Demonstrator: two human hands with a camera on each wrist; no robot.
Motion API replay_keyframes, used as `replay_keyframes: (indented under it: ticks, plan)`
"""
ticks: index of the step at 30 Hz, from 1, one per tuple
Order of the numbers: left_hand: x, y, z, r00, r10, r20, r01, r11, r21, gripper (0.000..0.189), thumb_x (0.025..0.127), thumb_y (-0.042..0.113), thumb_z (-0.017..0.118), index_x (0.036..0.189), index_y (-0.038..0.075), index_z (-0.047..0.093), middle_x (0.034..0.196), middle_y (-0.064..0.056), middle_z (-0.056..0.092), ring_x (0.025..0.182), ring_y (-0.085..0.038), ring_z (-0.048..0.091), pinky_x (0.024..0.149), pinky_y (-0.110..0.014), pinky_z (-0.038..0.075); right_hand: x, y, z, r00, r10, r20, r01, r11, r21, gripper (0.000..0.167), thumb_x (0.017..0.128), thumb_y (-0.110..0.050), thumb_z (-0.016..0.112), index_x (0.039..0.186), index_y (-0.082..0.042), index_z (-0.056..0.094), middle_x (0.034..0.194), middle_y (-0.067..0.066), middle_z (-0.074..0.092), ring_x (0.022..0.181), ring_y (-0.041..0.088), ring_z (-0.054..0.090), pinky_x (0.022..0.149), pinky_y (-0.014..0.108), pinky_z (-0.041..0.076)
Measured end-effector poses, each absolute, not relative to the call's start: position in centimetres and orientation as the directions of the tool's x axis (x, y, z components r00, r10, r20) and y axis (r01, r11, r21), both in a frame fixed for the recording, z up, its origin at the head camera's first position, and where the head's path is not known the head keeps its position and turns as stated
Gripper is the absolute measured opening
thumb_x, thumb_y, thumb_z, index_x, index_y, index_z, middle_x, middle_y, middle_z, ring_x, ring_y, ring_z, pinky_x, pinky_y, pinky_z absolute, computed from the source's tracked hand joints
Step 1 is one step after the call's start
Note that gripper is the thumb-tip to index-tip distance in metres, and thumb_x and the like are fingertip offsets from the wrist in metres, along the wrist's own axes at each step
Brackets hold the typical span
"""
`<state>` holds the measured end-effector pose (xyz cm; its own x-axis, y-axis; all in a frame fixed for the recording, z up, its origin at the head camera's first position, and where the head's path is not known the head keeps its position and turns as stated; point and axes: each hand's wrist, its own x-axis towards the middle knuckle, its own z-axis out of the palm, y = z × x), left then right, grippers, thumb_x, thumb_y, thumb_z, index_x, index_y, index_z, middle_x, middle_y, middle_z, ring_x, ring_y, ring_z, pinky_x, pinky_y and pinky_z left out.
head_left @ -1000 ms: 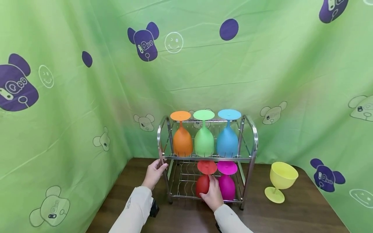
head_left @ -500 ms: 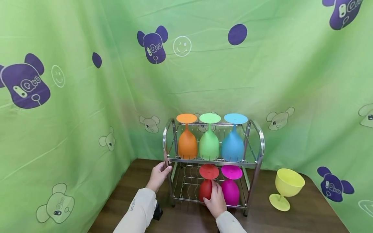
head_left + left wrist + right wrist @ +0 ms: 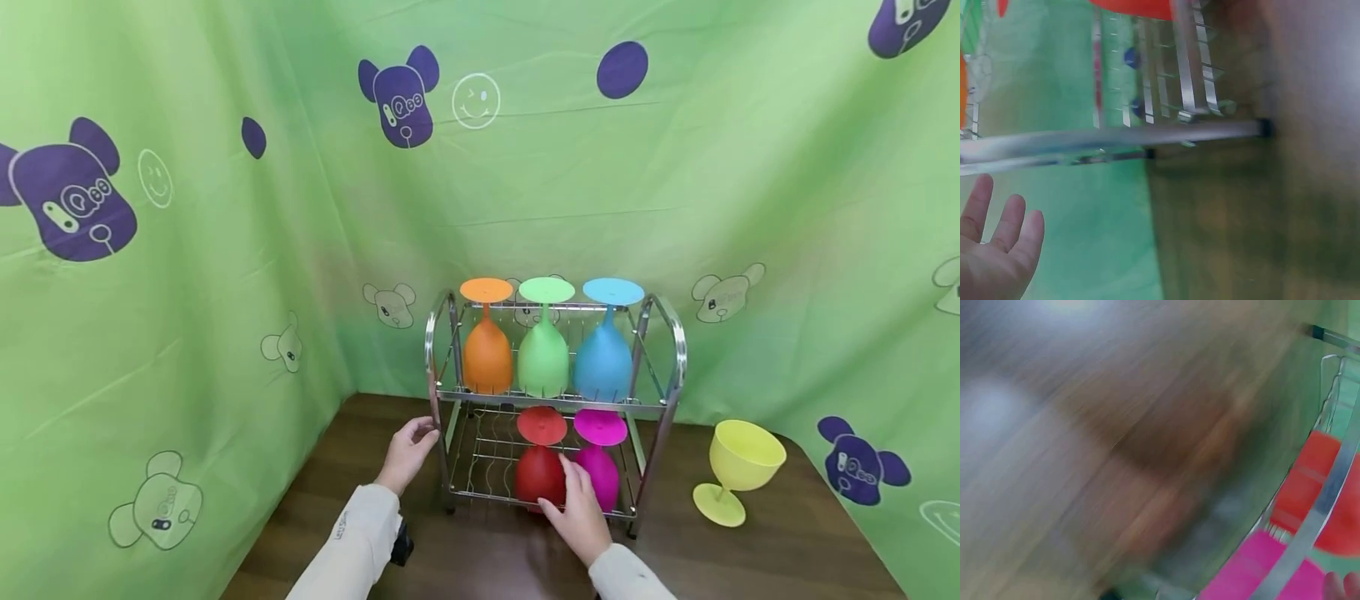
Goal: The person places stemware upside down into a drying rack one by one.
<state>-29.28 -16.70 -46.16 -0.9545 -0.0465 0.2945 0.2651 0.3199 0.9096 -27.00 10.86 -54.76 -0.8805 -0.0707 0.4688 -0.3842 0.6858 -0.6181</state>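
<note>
A red goblet (image 3: pixel 539 478) stands upside down on the lower tier of a chrome two-tier rack (image 3: pixel 552 400), beside an inverted magenta goblet (image 3: pixel 597 469). My right hand (image 3: pixel 581 514) is in front of these two, thumb and fingers spread, gripping nothing; in the head view it overlaps part of both cups. My left hand (image 3: pixel 409 452) is beside the rack's left post. The left wrist view shows its fingers (image 3: pixel 1007 225) extended and apart from the metal tube. Orange (image 3: pixel 487 358), green (image 3: pixel 543 360) and blue (image 3: pixel 603 364) goblets sit inverted on the upper tier.
To the right of the rack, a yellow goblet (image 3: pixel 744 457) rests upright on its foot on the brown wooden table (image 3: pixel 675 550). A green patterned curtain (image 3: pixel 600 208) hangs behind the table and along its sides.
My right hand has let go of the red goblet and drawn back a little to the right. My left hand has come off the rack's post. The head view has shifted slightly.
</note>
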Motion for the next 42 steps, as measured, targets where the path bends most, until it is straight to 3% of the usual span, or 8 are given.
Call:
replay_keyframes:
  ticks: [3, 7, 9, 13, 22, 30, 35, 42]
  plan:
    - [-28.6, -17.6, -47.4, -0.956, -0.048, 0.289, 0.255, 0.344, 0.903, 0.025, 0.092, 0.003, 0.058, 0.111, -0.014, 0.059, 0.101, -0.024, 0.064, 0.097, -0.033, 0.06, 0.082, -0.032, 0.049, -25.7, 12.7, -54.4, -0.868, -0.103, 0.485, -0.422, 0.669, -0.612, 0.07, 0.075, -0.008, 0.079, 0.133, 0.008, 0.043, 0.122, 0.028, 0.048, 0.107, 0.042, 0.054, 0.085, 0.055, 0.049]
    - [-27.2, -18.8, -49.0, -0.962, -0.062, 0.264, 0.229, 0.337, 0.913, 0.022, 0.092, 0.001, 0.058, 0.109, -0.014, 0.06, 0.1, -0.022, 0.064, 0.094, -0.023, 0.061, 0.079, -0.025, 0.048, -23.7, 15.3, -54.4, -0.831, -0.092, 0.549, -0.487, 0.598, -0.637, 0.069, 0.075, -0.005, 0.078, 0.132, 0.01, 0.043, 0.118, 0.025, 0.052, 0.091, 0.028, 0.061, 0.077, 0.044, 0.053]
    - [-26.7, -19.1, -49.5, -0.964, -0.064, 0.258, 0.225, 0.322, 0.92, 0.021, 0.092, 0.001, 0.058, 0.108, -0.013, 0.06, 0.1, -0.019, 0.065, 0.092, -0.017, 0.061, 0.079, -0.024, 0.048, -22.8, 16.7, -54.2, -0.813, -0.069, 0.578, -0.508, 0.57, -0.647, 0.07, 0.073, -0.003, 0.078, 0.132, 0.011, 0.042, 0.114, 0.024, 0.053, 0.083, 0.018, 0.061, 0.07, 0.038, 0.052]
    - [-25.9, -19.3, -49.7, -0.968, -0.049, 0.246, 0.221, 0.302, 0.927, 0.021, 0.092, 0.001, 0.058, 0.108, -0.012, 0.061, 0.1, -0.018, 0.065, 0.089, -0.01, 0.059, 0.078, -0.023, 0.048, -21.8, 19.7, -53.7, -0.798, -0.016, 0.602, -0.497, 0.583, -0.643, 0.072, 0.07, 0.002, 0.078, 0.131, 0.012, 0.042, 0.109, 0.024, 0.055, 0.077, 0.007, 0.059, 0.069, 0.025, 0.05]
    - [-24.8, -17.7, -51.2, -0.971, 0.069, 0.229, 0.239, 0.287, 0.928, 0.019, 0.092, -0.001, 0.058, 0.107, -0.012, 0.06, 0.099, -0.021, 0.064, 0.084, -0.004, 0.057, 0.076, -0.022, 0.048, -20.0, 24.7, -53.6, -0.831, 0.101, 0.546, -0.36, 0.65, -0.669, 0.07, 0.074, 0.002, 0.075, 0.132, 0.015, 0.037, 0.108, 0.031, 0.053, 0.076, -0.003, 0.055, 0.056, 0.024, 0.045]
    - [-24.8, -14.5, -51.7, -0.963, 0.166, 0.215, 0.254, 0.27, 0.929, 0.017, 0.09, -0.004, 0.057, 0.105, -0.012, 0.06, 0.098, -0.021, 0.064, 0.083, -0.01, 0.06, 0.074, -0.023, 0.048, -19.0, 27.0, -54.0, -0.831, 0.166, 0.531, -0.303, 0.665, -0.682, 0.067, 0.076, 0.004, 0.072, 0.132, 0.016, 0.038, 0.105, 0.03, 0.052, 0.073, -0.009, 0.05, 0.061, 0.01, 0.041]
    - [-24.0, -12.0, -49.8, -0.948, 0.218, 0.233, 0.286, 0.257, 0.923, 0.015, 0.089, -0.009, 0.055, 0.101, -0.015, 0.06, 0.095, -0.023, 0.064, 0.084, -0.011, 0.059, 0.075, -0.023, 0.049, -18.0, 28.2, -54.0, -0.853, 0.178, 0.49, -0.251, 0.685, -0.684, 0.066, 0.078, 0.0, 0.072, 0.133, 0.015, 0.037, 0.107, 0.031, 0.052, 0.073, -0.009, 0.05, 0.061, 0.016, 0.045]
    - [-24.9, -8.0, -50.8, -0.908, 0.336, 0.251, 0.348, 0.271, 0.897, 0.016, 0.089, -0.006, 0.057, 0.103, -0.013, 0.06, 0.094, -0.024, 0.063, 0.08, -0.017, 0.059, 0.073, -0.025, 0.048, -16.9, 31.0, -54.0, -0.879, 0.21, 0.427, -0.172, 0.697, -0.696, 0.066, 0.083, -0.004, 0.069, 0.134, 0.017, 0.033, 0.11, 0.032, 0.048, 0.071, -0.013, 0.047, 0.062, 0.005, 0.038]
